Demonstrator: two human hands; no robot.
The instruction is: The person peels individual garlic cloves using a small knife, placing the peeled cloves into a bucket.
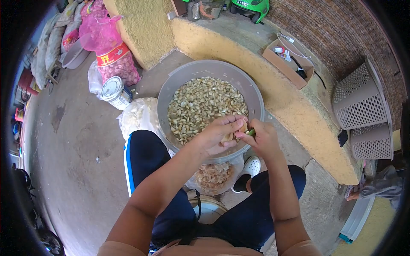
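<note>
A wide grey tub (210, 64) stands in front of me, holding many garlic cloves (205, 102) in what looks like liquid. Over its near rim, my left hand (220, 135) is closed around garlic cloves (228, 137), some resting in the palm. My right hand (264, 136) meets it at the fingertips, gripping a small green-handled knife (252, 132); its blade is hidden. Below the tub, between my legs, a clear bag (238, 164) contains dry garlic skins (213, 176).
To the tub's left are a white plastic bag (141, 113), a lidded paint can (116, 96) and pink mesh sacks (119, 68). A yellow ledge (282, 100) runs along the right, bearing a cardboard box (284, 64). Perforated baskets (358, 100) stand farther right, near another person's foot (353, 195).
</note>
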